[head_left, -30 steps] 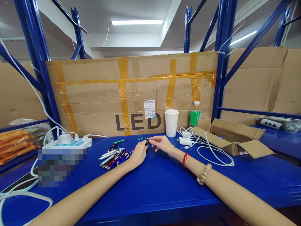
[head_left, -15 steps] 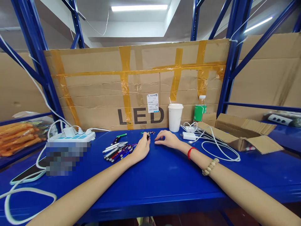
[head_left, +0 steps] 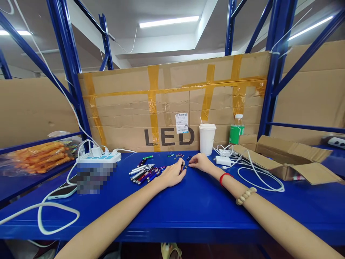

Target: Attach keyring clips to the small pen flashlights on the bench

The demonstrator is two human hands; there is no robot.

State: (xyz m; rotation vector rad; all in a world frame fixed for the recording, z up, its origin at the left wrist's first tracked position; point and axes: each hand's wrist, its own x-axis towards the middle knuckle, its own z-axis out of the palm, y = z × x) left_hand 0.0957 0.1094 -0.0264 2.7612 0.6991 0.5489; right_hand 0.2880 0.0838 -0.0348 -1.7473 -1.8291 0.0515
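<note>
My left hand [head_left: 174, 174] is closed in a pinch over the blue shelf. A small dark thing shows at its fingertips, too small to name. Just to its right, my right hand [head_left: 201, 163] also pinches with thumb and forefinger, and its fingertips almost meet the left ones. Between them is a tiny metallic piece [head_left: 185, 167]; I cannot tell which hand has it. Beside my left hand lies a pile of pen-like metal tubes [head_left: 147, 174] in silver, dark red, purple and blue. Several tiny coloured parts [head_left: 179, 155] are scattered behind the hands.
A white lidded cup [head_left: 207, 139] with a straw and a green-labelled bottle [head_left: 237, 131] stand at the back. An open cardboard box [head_left: 289, 153] and white cables [head_left: 258, 180] lie right. At left are a power strip [head_left: 114, 157] and a phone [head_left: 63, 192].
The view has shifted, so the scene sits further right and slightly lower. My left hand has moved right, and the fingertips of both hands are closer together.
</note>
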